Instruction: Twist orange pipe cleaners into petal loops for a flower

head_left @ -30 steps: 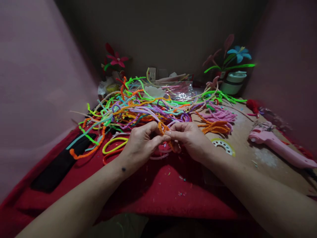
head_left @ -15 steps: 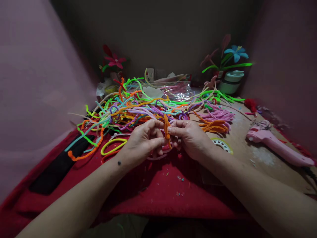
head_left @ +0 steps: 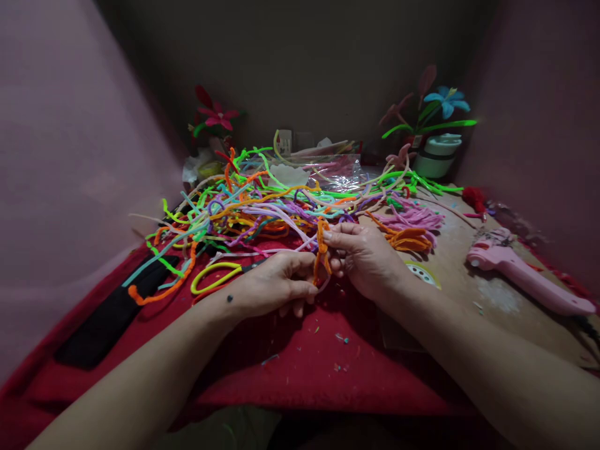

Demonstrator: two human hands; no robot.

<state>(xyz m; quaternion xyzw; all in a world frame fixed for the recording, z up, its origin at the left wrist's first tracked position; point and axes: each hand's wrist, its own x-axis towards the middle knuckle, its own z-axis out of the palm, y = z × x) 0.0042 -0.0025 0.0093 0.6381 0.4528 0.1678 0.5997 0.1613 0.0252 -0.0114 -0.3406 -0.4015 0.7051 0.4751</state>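
Lowered left hand (head_left: 276, 284) (seemingly) pinching orange pipe cleaner (head_left: 321, 250).

both hands low over red cloth (head_left: 300, 369). right hand (head_left: 363, 256) pinching upper end of folded orange pipe cleaner (head_left: 321, 250), held upright; left hand (head_left: 276, 289) gripping its lower end. behind — tangled pile of coloured pipe cleaners (head_left: 262, 203). to the right — orange bundle (head_left: 407, 239), pink glue gun (head_left: 525, 275), white pot (head_left: 438, 156) with blue flower (head_left: 447, 100).

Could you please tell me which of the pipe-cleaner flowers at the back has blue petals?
The blue flower at the back right, above the white pot; the back-left flower is red.
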